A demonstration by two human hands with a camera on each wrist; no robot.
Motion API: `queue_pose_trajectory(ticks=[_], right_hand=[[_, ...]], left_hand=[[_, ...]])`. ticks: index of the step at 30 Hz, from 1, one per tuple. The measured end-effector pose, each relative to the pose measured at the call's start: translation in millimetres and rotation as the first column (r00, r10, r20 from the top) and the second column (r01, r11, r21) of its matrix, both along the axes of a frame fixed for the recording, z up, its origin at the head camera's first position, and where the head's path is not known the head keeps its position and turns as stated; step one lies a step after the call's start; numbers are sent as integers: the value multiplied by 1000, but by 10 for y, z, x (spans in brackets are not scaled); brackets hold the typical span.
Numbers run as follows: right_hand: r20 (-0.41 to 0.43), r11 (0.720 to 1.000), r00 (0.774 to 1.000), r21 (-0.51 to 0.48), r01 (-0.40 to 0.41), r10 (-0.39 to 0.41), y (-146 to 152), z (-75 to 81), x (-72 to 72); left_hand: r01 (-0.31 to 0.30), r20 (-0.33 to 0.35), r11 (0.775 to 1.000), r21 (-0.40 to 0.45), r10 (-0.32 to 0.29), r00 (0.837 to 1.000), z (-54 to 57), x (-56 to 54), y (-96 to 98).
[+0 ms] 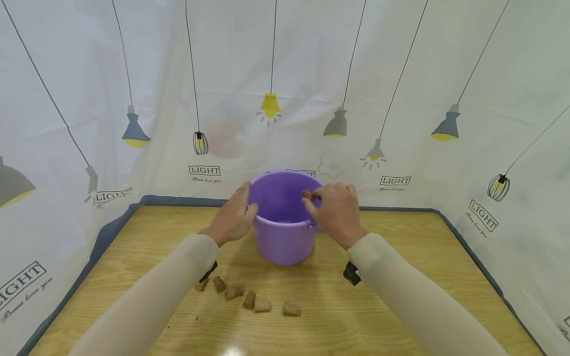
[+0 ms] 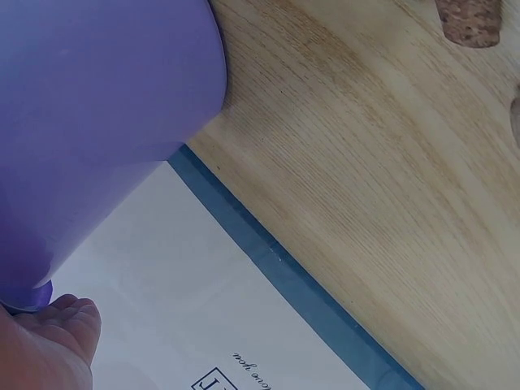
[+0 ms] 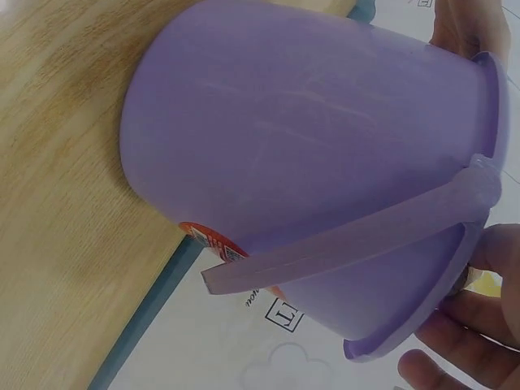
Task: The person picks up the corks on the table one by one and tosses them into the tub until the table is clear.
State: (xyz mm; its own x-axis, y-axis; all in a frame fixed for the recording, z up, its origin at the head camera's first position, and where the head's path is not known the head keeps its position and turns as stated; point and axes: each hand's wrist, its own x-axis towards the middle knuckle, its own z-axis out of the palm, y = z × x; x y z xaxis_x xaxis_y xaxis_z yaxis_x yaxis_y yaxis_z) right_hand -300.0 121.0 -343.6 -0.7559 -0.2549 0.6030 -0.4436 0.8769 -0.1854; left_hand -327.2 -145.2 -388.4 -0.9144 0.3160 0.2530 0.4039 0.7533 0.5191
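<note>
A purple plastic bucket (image 1: 284, 241) stands upright at the far side of the wooden table. My left hand (image 1: 233, 215) holds its left rim, and in the left wrist view the fingers (image 2: 73, 325) show beside the rim. Over the right side of the bucket's mouth, my right hand (image 1: 336, 209) pinches a small brown cork (image 1: 306, 194) between thumb and fingers. In the right wrist view those fingers (image 3: 467, 333) are at the rim and mostly cover the cork. The bucket's handle (image 3: 349, 236) hangs down outside.
Several corks lie on the table (image 1: 379, 320) in front of the bucket, among them a pale cork (image 1: 291, 309) and a darker cork (image 1: 249, 300). A white sheet (image 1: 290, 51) printed with lamps rises behind the table, its blue border (image 1: 188, 201) along the back edge.
</note>
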Motion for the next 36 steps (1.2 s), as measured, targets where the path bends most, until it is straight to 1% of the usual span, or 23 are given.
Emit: queue_pose_trajectory(ticks=[5,12,19,25,36], right_hand=[[23,999,999,24,22,-22,2,-20,-32],[60,997,997,59,44,-48,-5,-33,-66],[74,993,995,100,62,-70,-18,-27,-56],[72,995,995,80,58,-64,1,-17,-26],[60,1000,998,12,27,-28,20,-1,51]], left_hand=[[7,-4,1000,2,-7,1000,-3,-9,2],[0,-1,1000,-6,0,1000,5,-1,8],[-2,-2,1000,-11,2,1000,-2,-2,7],[0,3,1000,-1,0,1000,6,9,10],[-3,0,1000,10,3,1000,26,31,17]])
